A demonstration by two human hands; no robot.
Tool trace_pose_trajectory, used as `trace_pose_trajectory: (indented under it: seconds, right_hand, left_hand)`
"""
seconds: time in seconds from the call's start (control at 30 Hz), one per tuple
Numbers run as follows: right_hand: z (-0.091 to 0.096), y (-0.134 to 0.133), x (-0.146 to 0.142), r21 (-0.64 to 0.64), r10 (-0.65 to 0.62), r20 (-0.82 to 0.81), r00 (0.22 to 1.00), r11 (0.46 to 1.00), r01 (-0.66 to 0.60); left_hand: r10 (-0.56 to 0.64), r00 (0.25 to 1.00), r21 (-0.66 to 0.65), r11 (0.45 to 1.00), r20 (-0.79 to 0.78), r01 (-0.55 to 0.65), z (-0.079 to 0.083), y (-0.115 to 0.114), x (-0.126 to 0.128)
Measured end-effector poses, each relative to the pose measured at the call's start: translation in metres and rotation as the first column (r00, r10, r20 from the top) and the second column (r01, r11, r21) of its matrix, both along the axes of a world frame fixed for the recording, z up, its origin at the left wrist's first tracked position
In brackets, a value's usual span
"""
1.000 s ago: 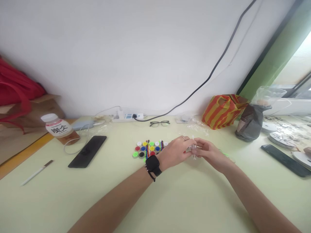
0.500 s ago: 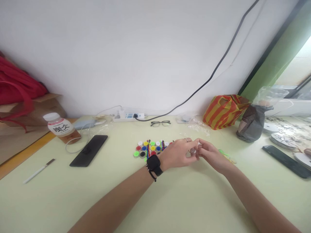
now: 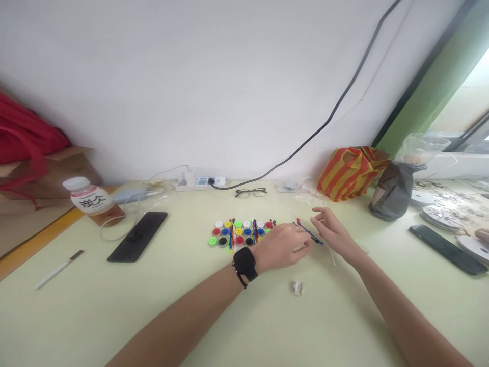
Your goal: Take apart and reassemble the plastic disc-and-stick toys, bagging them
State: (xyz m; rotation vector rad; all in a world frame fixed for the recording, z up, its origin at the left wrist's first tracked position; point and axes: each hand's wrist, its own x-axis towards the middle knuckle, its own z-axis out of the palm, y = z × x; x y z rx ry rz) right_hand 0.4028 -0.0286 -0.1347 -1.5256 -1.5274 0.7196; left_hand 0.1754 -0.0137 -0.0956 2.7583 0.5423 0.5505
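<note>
My left hand (image 3: 283, 247), with a black watch on its wrist, rests on the table with its fingers curled around a few thin coloured sticks (image 3: 310, 234) that slant towards my right hand (image 3: 333, 232). The right hand's fingers are loosely apart beside the sticks' far end, and nothing I can make out is gripped in them. A thin white stick (image 3: 332, 256) lies under that hand. A small white piece (image 3: 297, 288) lies loose on the table in front of both hands. Just left of my left hand is a cluster of several coloured round caps (image 3: 237, 232) with more sticks among them.
On the pale green table (image 3: 114, 316): a black phone (image 3: 137, 236), a bottle (image 3: 91, 202), a white pen (image 3: 57, 270), glasses (image 3: 250, 192), a power strip (image 3: 200, 182). To the right are a striped bag (image 3: 351, 172), a grey bag (image 3: 393, 191), and another phone (image 3: 443, 243).
My hands were joined around a small white piece; now they have drawn apart. The piece lies on the table, and coloured sticks are in my left hand.
</note>
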Motion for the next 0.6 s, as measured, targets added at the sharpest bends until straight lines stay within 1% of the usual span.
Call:
trace_pose_trajectory:
  seconds: [0.07,0.1,0.17,0.23,0.27,0.37,0.43,0.5,0.57,0.6]
  right_hand:
    - [-0.002,0.002,0.003,0.103,-0.014,0.13,0.991,0.995,0.0]
    - [-0.002,0.003,0.006,0.15,-0.029,0.192,0.981,0.989,0.0]
    - [-0.002,0.004,0.012,0.197,-0.045,0.297,0.954,0.98,-0.016]
    - [-0.002,0.004,0.017,0.185,-0.037,0.381,0.924,0.982,-0.037]
    - [-0.002,0.004,0.02,0.165,-0.026,0.416,0.909,0.985,-0.048]
    - [-0.002,0.003,0.021,0.102,0.01,0.477,0.879,0.993,-0.067]
    - [-0.001,0.002,0.019,0.071,0.032,0.492,0.87,0.995,-0.077]
    - [0.0,0.002,0.018,0.048,0.042,0.507,0.861,0.996,-0.077]
    - [0.003,0.001,0.017,0.024,0.041,0.524,0.851,0.998,-0.063]
    - [0.004,0.0,0.018,0.009,0.042,0.534,0.844,0.998,-0.055]
  left_hand:
    - [0.035,0.999,-0.064,0.997,0.034,-0.033,0.014,0.0,-0.005]
    - [0.01,1.0,-0.102,0.995,0.02,-0.008,0.021,-0.002,-0.007]
    - [-0.101,0.991,-0.181,0.98,-0.085,0.084,0.031,-0.01,-0.01]
    - [-0.181,0.952,-0.232,0.965,-0.245,0.124,0.035,-0.023,-0.011]
    - [-0.196,0.929,-0.234,0.964,-0.312,0.125,0.034,-0.03,-0.011]
    - [-0.164,0.848,-0.195,0.978,-0.503,0.073,0.03,-0.049,-0.011]
    - [-0.135,0.807,-0.179,0.983,-0.574,0.037,0.028,-0.055,-0.011]
    - [-0.123,0.821,-0.178,0.984,-0.557,0.026,0.026,-0.054,-0.01]
    - [-0.103,0.87,-0.157,0.987,-0.482,0.029,0.024,-0.049,-0.008]
    - [-0.081,0.896,-0.124,0.992,-0.437,0.029,0.022,-0.045,-0.007]
